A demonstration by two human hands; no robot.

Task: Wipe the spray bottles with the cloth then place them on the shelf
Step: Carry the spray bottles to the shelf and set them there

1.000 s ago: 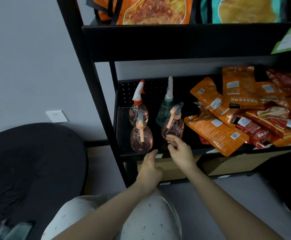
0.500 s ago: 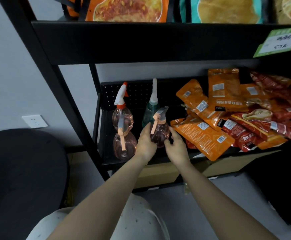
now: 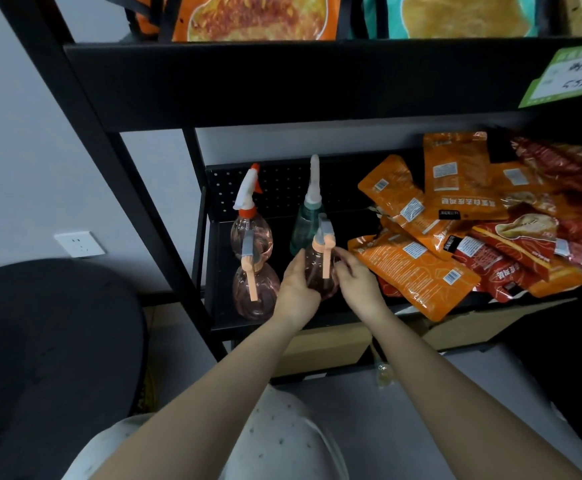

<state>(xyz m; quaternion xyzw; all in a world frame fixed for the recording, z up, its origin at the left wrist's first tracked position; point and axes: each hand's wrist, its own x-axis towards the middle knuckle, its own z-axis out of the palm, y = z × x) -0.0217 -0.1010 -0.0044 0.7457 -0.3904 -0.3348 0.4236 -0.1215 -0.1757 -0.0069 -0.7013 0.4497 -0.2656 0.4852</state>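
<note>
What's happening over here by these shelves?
A person is holding a pink spray bottle between the left hand and right hand at the front of the black shelf. Three more bottles stand beside it, with snack packets piled to the right. No cloth shows.

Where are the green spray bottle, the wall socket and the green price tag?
green spray bottle (image 3: 301, 228), head view, on its body.
wall socket (image 3: 79, 243), head view, on its faceplate.
green price tag (image 3: 571, 76), head view, on its white middle.

We count three clear pink plastic spray bottles (image 3: 255, 292) and one teal one (image 3: 304, 226). Two hands (image 3: 296, 289) show.
</note>
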